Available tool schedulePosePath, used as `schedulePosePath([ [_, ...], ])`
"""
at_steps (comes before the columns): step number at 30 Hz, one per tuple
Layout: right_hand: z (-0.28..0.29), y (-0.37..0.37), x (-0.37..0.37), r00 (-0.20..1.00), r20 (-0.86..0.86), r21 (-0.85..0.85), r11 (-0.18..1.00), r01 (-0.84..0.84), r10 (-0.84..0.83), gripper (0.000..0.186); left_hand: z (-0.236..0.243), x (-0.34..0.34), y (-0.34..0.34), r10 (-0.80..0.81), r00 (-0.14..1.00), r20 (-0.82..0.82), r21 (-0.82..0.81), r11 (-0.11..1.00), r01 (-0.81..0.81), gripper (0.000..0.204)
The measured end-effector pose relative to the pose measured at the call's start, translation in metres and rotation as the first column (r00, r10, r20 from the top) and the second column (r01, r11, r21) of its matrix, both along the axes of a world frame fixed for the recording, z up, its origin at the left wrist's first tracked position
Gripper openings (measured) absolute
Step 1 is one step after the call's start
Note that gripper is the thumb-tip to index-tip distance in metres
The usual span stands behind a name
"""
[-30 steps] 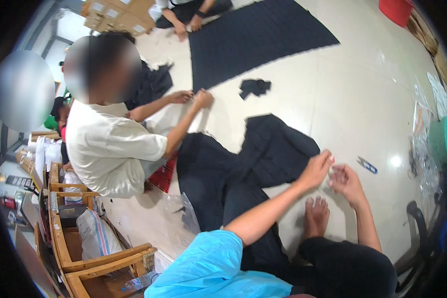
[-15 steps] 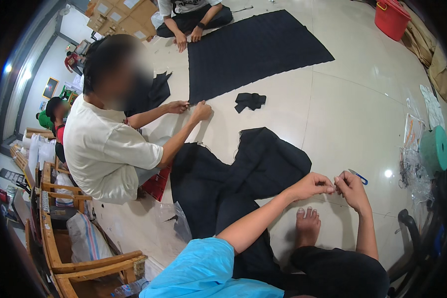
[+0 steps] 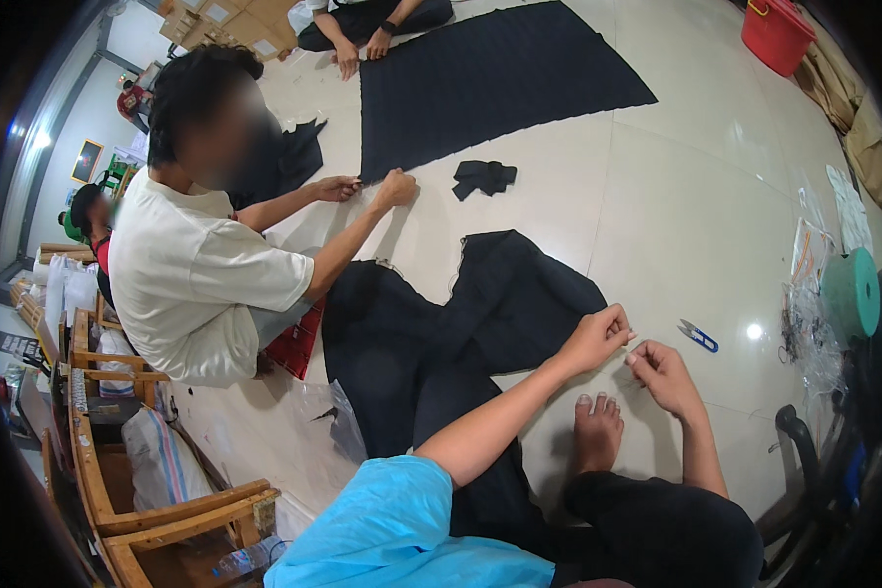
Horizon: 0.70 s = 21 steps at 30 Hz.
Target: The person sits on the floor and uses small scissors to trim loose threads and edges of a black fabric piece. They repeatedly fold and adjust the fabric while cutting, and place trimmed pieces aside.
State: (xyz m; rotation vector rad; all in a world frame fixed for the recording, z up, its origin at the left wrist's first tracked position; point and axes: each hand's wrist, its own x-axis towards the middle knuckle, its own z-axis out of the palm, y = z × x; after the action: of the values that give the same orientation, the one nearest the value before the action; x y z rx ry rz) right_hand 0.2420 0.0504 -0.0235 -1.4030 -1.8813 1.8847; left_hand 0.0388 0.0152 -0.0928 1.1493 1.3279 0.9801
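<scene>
Both of my hands are up over the pale floor near my bare foot. My left hand (image 3: 599,340) is closed in a pinch, thumb against fingertips, just off the edge of a dark cloth piece (image 3: 392,323). Beside it and a little nearer me, my right hand (image 3: 662,376) also pinches, its fingertips close to the left ones but apart from them. Whatever is in either pinch is too small to name. Beyond my right hand a pair of thread snips (image 3: 699,336) with a blue handle lies on the tiles. The dark cloth runs under my left arm toward my lap.
A person in a white shirt (image 3: 196,284) sits at left, fingers at the corner of a large dark cloth (image 3: 500,83); another person's hands (image 3: 363,49) are at its far edge. A small dark scrap (image 3: 483,178), red tub (image 3: 776,37), green roll (image 3: 851,294) and wooden frame (image 3: 186,514) stand around.
My fingertips, close together before, have drawn slightly apart. My right hand has come lower and nearer me, so the snips show whole. The view has shifted a little.
</scene>
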Motion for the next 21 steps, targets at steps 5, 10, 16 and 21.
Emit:
schedulePosePath([
  [5, -0.004, 0.020, 0.013, 0.995, 0.003, 0.338, 0.937, 0.091, -0.098, 0.014, -0.001, 0.007, -0.002, -0.233, 0.971, -0.051, 0.067, 0.969, 0.236, 0.019],
  [10, 0.001, -0.002, -0.009, 0.960, -0.275, 0.350, 0.925, 0.152, -0.053, 0.021, -0.013, 0.010, -0.006, 0.010, 0.928, 0.373, -0.160, 0.986, 0.054, 0.022],
  [16, -0.021, 0.015, 0.026, 0.983, -0.151, 0.230, 0.964, 0.136, -0.102, 0.019, 0.011, 0.004, -0.001, -0.062, 0.838, 0.542, -0.272, 0.931, 0.245, 0.047],
  [21, -0.012, 0.041, 0.078, 0.974, -0.120, -0.079, 0.979, 0.185, -0.194, 0.011, 0.009, 0.003, -0.002, -0.138, 0.905, 0.402, -0.163, 0.962, 0.219, 0.037],
])
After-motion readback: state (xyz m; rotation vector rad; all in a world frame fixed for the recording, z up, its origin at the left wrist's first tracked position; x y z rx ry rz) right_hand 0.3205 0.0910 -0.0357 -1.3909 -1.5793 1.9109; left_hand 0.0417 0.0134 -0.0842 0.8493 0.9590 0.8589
